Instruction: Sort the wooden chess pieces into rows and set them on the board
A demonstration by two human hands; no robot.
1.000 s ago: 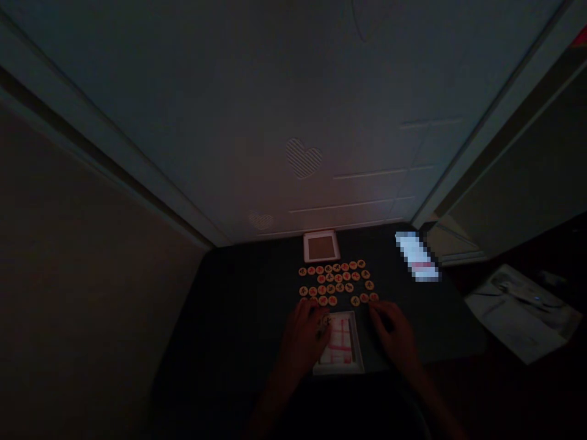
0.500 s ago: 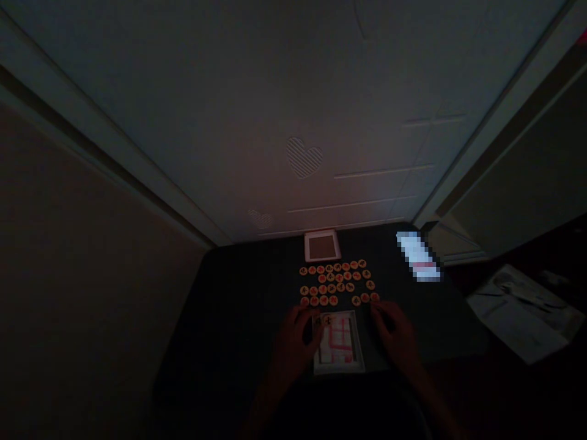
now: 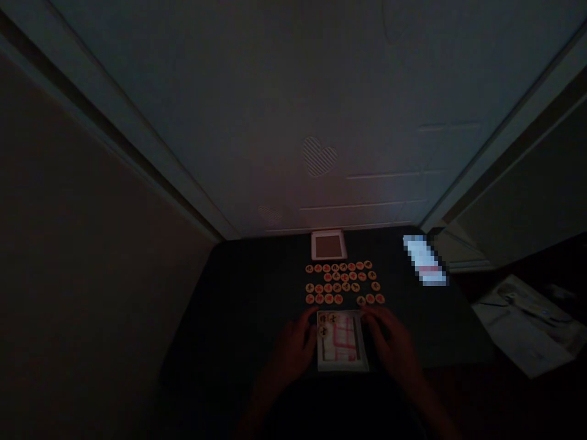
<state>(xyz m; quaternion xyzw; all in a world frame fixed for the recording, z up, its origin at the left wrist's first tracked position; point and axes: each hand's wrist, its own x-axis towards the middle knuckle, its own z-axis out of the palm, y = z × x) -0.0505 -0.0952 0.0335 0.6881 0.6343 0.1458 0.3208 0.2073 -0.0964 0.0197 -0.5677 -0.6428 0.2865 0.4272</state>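
A small white box (image 3: 343, 364) with a red grid inside lies on the dark table (image 3: 243, 305) in front of me, with three round discs (image 3: 327, 319) in its top left corner. My left hand (image 3: 293, 348) rests against the box's left edge, fingertips beside one disc; the dim light hides its grip. My right hand (image 3: 389, 342) lies flat at the box's right edge, fingers spread, holding nothing. Beyond the box, several rows of orange discs (image 3: 343, 282) with dark marks are laid out.
A white-rimmed square lid (image 3: 328, 246) lies behind the discs by the wall. A blurred white item (image 3: 425, 261) sits at the table's back right. Papers (image 3: 527, 324) lie lower down to the right. The room is very dark.
My left hand has drawn back from over the box's top left corner to its left edge, leaving discs inside. My right hand has slid closer to the box.
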